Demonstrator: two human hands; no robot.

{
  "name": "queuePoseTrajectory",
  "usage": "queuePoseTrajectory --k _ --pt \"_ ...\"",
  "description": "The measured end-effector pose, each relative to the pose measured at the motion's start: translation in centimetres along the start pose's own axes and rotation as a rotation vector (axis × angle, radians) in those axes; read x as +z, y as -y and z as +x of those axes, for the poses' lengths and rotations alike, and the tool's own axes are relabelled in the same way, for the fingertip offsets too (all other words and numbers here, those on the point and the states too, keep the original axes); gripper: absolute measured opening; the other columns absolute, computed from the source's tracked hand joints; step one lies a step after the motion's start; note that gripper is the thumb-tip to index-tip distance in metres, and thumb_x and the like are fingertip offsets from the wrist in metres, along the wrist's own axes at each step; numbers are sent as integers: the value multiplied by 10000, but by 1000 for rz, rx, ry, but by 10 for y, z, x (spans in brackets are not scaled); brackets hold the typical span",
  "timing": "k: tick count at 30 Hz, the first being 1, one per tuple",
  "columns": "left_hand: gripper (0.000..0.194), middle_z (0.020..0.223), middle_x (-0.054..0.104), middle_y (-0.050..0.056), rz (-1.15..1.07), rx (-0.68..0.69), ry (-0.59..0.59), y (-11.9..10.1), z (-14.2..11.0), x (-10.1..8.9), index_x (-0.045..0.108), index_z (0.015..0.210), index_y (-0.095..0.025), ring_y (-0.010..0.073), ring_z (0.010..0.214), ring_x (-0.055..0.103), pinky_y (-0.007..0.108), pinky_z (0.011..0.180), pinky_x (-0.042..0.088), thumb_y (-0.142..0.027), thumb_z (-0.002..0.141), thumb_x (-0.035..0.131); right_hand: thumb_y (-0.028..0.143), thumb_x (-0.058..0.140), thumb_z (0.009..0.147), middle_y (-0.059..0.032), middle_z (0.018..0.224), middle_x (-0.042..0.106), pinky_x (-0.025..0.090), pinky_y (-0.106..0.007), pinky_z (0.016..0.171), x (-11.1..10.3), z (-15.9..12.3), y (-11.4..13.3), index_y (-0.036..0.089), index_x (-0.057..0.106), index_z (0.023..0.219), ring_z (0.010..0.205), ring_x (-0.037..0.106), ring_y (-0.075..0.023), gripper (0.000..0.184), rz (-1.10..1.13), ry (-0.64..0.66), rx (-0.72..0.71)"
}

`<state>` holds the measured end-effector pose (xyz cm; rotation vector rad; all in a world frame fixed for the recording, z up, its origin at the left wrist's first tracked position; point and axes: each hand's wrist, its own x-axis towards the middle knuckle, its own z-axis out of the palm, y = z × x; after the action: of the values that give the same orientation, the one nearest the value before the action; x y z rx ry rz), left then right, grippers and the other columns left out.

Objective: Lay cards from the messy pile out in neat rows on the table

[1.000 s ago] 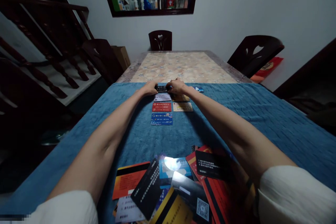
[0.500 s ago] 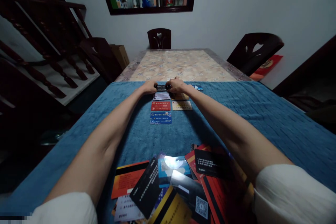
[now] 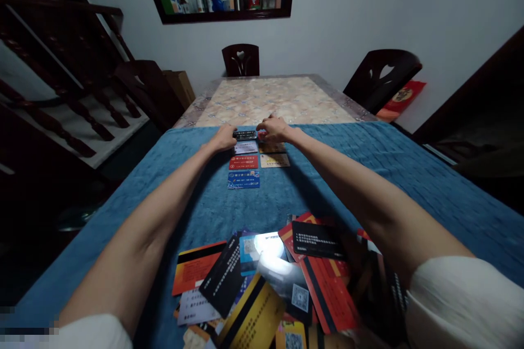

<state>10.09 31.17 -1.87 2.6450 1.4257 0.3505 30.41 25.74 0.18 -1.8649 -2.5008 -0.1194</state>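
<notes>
Both my arms stretch far out over the blue cloth. My left hand is curled, its fingertips on the left end of a black card that lies flat at the head of a column of cards. My right hand hovers just right of that card with its fingers loosely apart and nothing clearly in them. Below the black card lie a pale card, a red card and a blue card. A second column holds a brown card and a tan card.
A loose pile of several cards lies close to me on the cloth. Beyond the cloth the patterned table top is bare. Dark chairs stand at the right, far end and left. A stair railing runs along the left.
My right hand has come off the black card's right end and lifted slightly, while the left hand stays on it. The camera has shifted a little to the right.
</notes>
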Motion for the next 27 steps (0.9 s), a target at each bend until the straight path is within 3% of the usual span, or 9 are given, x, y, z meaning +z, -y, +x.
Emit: queuePoseTrajectory --k 9,18,27 --pt "384 1168 663 139 45 118 -82 -35 -39 -3 723 1055 -107 275 1117 599 365 1034 464 -117 742 501 269 554 883 -131 1234 649 357 -393 859 -9 -54 -5 209 681 1232 1154 447 -328 377 31 -90 -64" --pt "396 1226 639 136 -2 192 -39 -71 -97 -12 702 1143 -123 276 1138 590 403 1040 467 -189 806 503 268 560 897 -111 1190 664 334 -364 809 -9 -118 3 218 694 1186 1112 447 -307 322 85 -132 -85" --pt "336 1203 667 106 -47 271 24 -90 -152 -20 712 1120 -168 253 1176 578 395 1076 444 -192 835 536 255 581 891 -113 1167 676 346 -403 861 -16 -172 30 210 712 1137 1144 454 -311 282 191 -178 -150"
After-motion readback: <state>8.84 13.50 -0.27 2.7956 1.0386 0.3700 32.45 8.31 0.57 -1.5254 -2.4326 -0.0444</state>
